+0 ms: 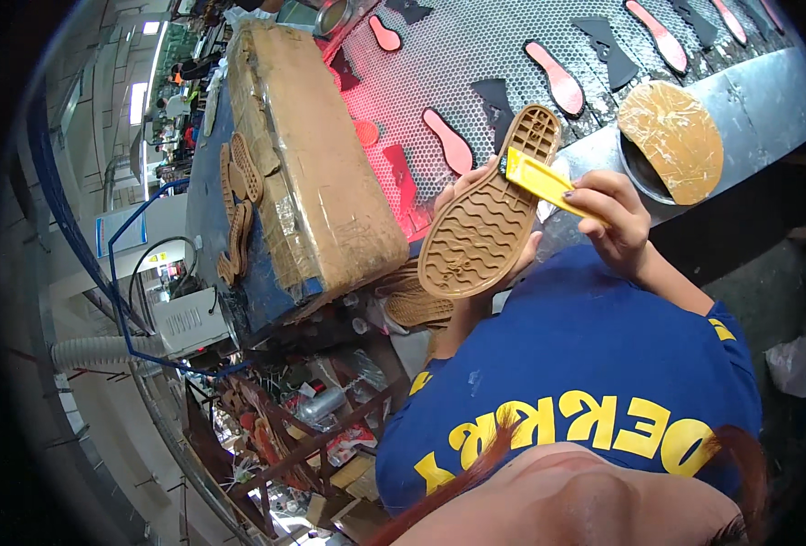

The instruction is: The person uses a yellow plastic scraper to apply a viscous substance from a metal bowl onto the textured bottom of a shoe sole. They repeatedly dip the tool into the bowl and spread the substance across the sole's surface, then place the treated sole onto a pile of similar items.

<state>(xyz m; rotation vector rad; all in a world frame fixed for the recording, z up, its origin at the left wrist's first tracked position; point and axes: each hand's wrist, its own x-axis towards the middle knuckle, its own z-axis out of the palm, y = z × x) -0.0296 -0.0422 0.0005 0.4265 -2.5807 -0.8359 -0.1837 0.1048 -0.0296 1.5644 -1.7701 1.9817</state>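
A brown shoe sole (480, 232) is held tilted in front of my chest, its wavy tread facing up. Behind it my left hand (462, 185) is closed around the edges, with most of the palm hidden by the sole. My right hand (614, 211) grips the handle of a flat yellow brush (548, 184). The brush's dark bristle end lies over the narrow waist of the sole, near the grid-patterned heel. Whether the bristles touch the sole, I cannot tell.
Pink insoles (448, 139) and black cut pieces (606, 50) lie on a perforated conveyor (503, 27) ahead. A round pot with a tan cover (671, 141) stands at right. Leftward are a taped cardboard box (316, 155), loose soles (244, 168) and stacked soles (416, 305).
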